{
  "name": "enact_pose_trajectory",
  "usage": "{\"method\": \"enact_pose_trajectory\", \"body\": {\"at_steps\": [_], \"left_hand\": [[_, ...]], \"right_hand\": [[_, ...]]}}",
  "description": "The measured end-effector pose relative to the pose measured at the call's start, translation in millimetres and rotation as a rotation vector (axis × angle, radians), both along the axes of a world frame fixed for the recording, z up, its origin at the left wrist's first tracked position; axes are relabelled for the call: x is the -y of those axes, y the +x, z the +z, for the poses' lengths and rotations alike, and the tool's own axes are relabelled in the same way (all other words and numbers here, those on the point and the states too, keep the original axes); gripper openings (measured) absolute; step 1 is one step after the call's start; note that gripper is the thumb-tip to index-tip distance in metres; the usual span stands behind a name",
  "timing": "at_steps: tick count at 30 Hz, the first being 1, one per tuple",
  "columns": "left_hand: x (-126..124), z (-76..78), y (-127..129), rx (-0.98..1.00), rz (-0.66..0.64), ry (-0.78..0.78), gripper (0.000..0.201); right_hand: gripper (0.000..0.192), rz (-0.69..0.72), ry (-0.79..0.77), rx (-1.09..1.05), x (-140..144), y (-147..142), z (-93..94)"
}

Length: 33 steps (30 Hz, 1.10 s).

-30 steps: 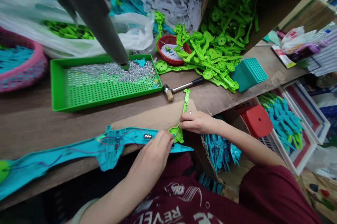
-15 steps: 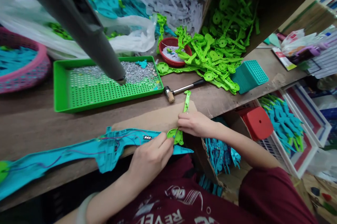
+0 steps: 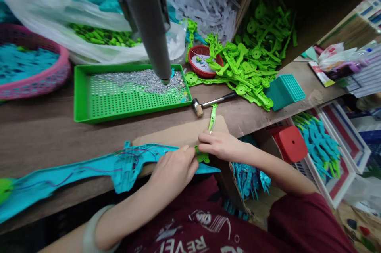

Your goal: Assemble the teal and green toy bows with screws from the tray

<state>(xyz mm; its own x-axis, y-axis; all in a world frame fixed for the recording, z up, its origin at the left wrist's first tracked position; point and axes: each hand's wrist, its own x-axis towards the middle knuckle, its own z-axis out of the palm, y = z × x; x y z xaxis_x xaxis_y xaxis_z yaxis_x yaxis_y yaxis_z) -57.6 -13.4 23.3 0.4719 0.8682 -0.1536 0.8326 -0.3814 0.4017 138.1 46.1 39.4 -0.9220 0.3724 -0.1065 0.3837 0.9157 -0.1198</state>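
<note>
A long blue plastic toy shell (image 3: 98, 167) with thin wires inside lies along the bench's front edge, partly on a sheet of cardboard (image 3: 184, 132). My left hand (image 3: 174, 169), fingers bent together, is over its right end. Close beside it, my right hand (image 3: 222, 144) pinches at a green plastic part (image 3: 204, 157) set at that end. From under the right fingers a narrow green arm (image 3: 213, 114) sticks out toward the back. The fingertips of both hands nearly meet, and they cover most of the green part.
Behind the hands lies a small hammer (image 3: 212, 102). A green tray (image 3: 131, 110) holds metal screws, with a grey tool (image 3: 154, 35) hanging over it. Further back are a red basket (image 3: 205, 73), piled green parts (image 3: 253, 74) and a teal box (image 3: 285, 92). A pink basket (image 3: 64, 66) stands left.
My left hand has moved over the green part and now covers more of it. My right hand has shifted slightly left. The camera view has turned, so the tray and grey tool appear further right.
</note>
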Motion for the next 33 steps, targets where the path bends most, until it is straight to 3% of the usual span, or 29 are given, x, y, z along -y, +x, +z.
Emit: {"method": "enact_pose_trajectory", "body": {"at_steps": [5, 9, 13, 17, 21, 28, 33], "left_hand": [[0, 8.8, 0, -0.001, 0.046, -0.033, 0.023], [4, 3.1, -14, 0.091, 0.036, 0.044, 0.023], [-5, -0.8, -29, 0.162, -0.003, 0.0, 0.021], [-17, 7.8, -32, 0.082, -0.061, -0.058, 0.022], [-23, 14.5, -33, 0.046, -0.133, -0.097, 0.025], [-20, 12.2, -26, -0.067, -0.151, -0.05, 0.023], [-31, 14.0, -43, 0.178, -0.148, -0.154, 0.018]], "right_hand": [[0.017, 0.011, 0.099, -0.079, 16, 10, -8.2], [0.021, -0.052, 0.129, -0.062, 28, 3, -5.2], [0.034, -0.144, 0.16, -0.105, 36, -8, -5.5], [0.032, -0.211, 0.186, -0.198, 38, -12, -9.3], [0.022, -0.166, 0.144, -0.297, 41, -13, -14.9], [0.026, -0.164, 0.108, -0.235, 50, -16, -17.4], [0.022, -0.237, 0.14, -0.19, 56, -25, -11.0]]}}
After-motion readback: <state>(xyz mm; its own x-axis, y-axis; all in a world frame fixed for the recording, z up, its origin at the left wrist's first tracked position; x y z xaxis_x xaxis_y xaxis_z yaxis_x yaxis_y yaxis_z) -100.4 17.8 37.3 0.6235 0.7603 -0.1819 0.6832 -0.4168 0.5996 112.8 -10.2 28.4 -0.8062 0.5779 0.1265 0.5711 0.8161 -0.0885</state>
